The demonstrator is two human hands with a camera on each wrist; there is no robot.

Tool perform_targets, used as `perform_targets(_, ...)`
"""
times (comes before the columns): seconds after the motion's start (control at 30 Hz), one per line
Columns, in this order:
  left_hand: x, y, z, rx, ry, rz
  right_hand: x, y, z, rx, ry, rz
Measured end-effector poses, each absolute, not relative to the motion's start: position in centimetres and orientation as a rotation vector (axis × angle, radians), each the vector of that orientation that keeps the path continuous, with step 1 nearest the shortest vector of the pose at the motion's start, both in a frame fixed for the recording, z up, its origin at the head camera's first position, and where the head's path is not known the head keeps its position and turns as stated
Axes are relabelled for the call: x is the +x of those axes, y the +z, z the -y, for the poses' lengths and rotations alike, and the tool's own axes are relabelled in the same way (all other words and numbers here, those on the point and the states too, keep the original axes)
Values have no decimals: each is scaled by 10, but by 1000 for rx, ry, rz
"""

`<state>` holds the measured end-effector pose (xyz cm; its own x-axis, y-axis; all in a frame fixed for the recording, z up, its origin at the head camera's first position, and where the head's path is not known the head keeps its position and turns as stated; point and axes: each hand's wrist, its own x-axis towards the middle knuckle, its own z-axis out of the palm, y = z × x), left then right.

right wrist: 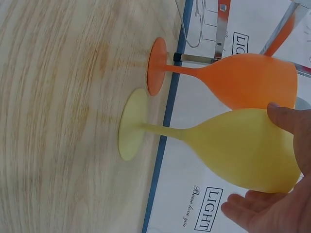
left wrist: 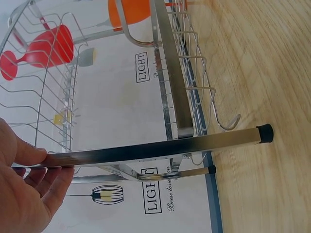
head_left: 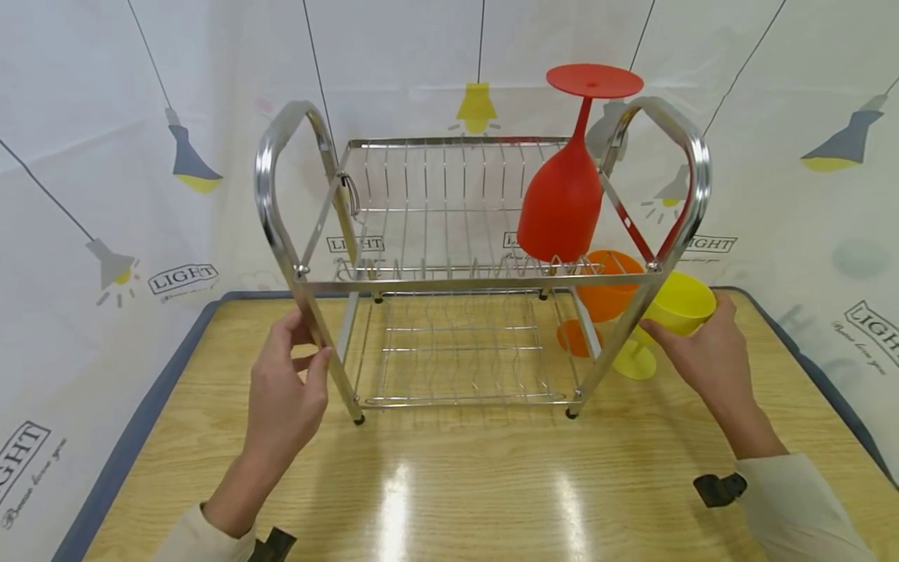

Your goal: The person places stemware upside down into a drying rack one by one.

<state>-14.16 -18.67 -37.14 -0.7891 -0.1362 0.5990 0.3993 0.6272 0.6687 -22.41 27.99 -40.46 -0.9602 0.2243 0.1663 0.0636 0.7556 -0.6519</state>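
A two-tier metal dish rack (head_left: 456, 282) stands on the table. My left hand (head_left: 289, 384) pinches its front left leg between thumb and fingers, which shows closely in the left wrist view. A red wine glass (head_left: 565, 199) sits upside down at the right end of the upper tier, foot upward. To the right of the rack, my right hand (head_left: 712, 355) holds a yellow wine glass (right wrist: 243, 150) by its bowl, thumb near the rim and fingers round the far side. Its foot is at the tabletop. Beside it an orange wine glass (right wrist: 257, 80) stands upright, partly behind the rack leg.
The rack's lower tier (head_left: 456, 351) holds no glass. A wooden table (head_left: 477, 484) with a dark blue edge (head_left: 168, 390) lies under everything. White cloth (head_left: 421, 47) printed with lamps hangs behind and at both sides. The rack's tall curved handles (head_left: 691, 172) rise at each end.
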Motion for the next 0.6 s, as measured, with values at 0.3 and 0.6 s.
perform_targets(0.3, -142, -371, 187, -223, -1124, 2217, -223, -404, -283, -251, 1006, 2711)
perform_targets(0.6, -141, -373, 188, -220, -1113, 2220, -208, -396, -280, -220, 1063, 2629)
